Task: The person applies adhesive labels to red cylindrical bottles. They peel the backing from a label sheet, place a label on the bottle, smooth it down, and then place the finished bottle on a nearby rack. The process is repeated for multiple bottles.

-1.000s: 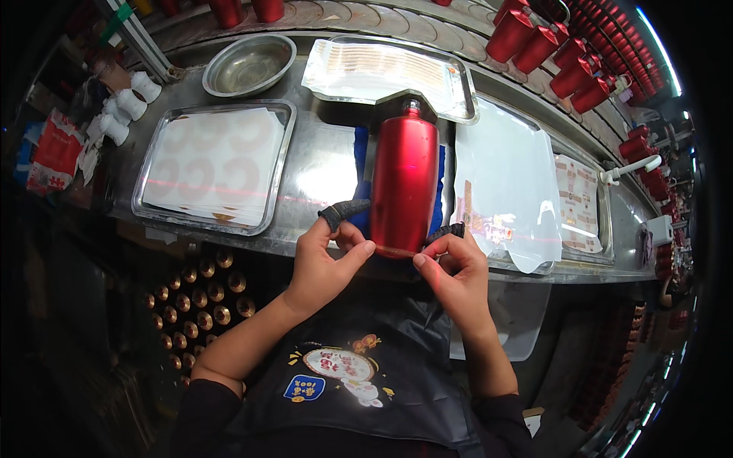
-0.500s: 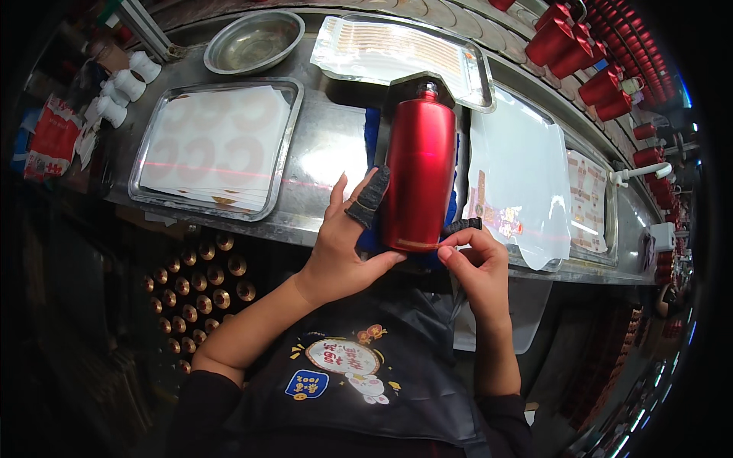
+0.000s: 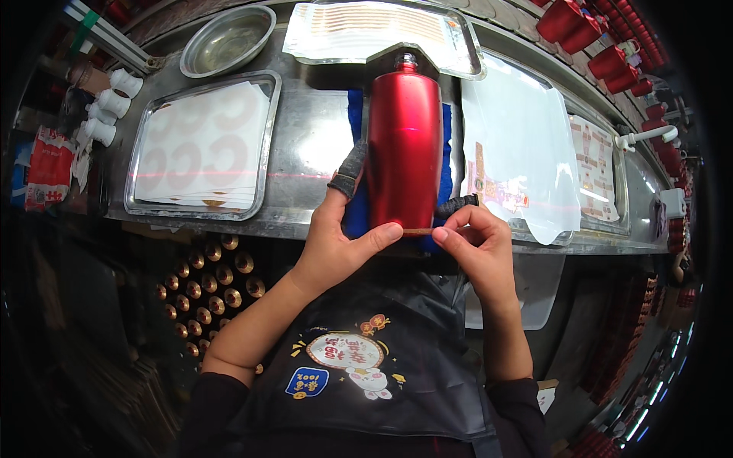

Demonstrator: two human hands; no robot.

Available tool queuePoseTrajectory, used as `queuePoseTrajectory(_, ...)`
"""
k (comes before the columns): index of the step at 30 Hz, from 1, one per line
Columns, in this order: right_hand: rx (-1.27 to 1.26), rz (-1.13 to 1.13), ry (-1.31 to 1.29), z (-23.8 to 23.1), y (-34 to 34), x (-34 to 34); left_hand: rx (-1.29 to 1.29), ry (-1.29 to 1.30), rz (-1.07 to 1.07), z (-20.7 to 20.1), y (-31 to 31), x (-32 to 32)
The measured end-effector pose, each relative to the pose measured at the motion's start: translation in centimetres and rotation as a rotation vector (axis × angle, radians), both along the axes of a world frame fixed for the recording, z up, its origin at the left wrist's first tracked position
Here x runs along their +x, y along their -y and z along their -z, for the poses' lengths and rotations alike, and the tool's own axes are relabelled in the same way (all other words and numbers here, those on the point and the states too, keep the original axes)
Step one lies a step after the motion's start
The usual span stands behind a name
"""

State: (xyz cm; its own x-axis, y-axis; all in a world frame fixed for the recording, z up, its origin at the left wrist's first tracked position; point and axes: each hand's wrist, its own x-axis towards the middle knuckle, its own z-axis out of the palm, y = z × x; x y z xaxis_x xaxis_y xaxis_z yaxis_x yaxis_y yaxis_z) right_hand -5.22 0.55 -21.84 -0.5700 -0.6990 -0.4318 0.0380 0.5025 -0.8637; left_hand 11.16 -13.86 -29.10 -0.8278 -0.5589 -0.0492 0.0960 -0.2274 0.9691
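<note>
A glossy red bottle [image 3: 405, 145] lies on its side over a blue cloth [image 3: 356, 114], its neck away from me. Along the edge of its base runs a narrow brown strip [image 3: 417, 231]. My left hand [image 3: 328, 248] is closed on the bottle's lower left; the thumb presses the strip's left end and a dark finger cover lies along the side. At the strip's right end, my right hand [image 3: 485, 248] pinches it between thumb and forefinger; one of its fingers also wears a dark cover. A dark angular support [image 3: 379, 59] sits around the bottle's neck.
Left stands a metal tray [image 3: 267, 145] of backing sheets with curved shapes, below a metal bowl [image 3: 229, 42]. Another tray [image 3: 475, 53] of striped sheets is behind the bottle. White sheets [image 3: 511, 130] lie right. Several gold-coloured round pieces [image 3: 216, 304] sit below the bench.
My left thumb has moved right onto the strip at the bottle's base. The right hand keeps its pinch. The whole view has shifted slightly, with the bench higher in it.
</note>
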Motion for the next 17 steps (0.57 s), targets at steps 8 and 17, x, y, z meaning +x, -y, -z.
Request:
queuePoseTrajectory(8, -0.021, -0.037, -0.061, -0.25, 0.14, 0.60, 0.071, -0.043, 0.007, 0.32, 0.52, 0.17)
queuePoseTrajectory(17, -0.008, 0.008, 0.005, 0.21, 0.46, 0.34, 0.040, -0.027, 0.019, 0.12, 0.93, -0.13)
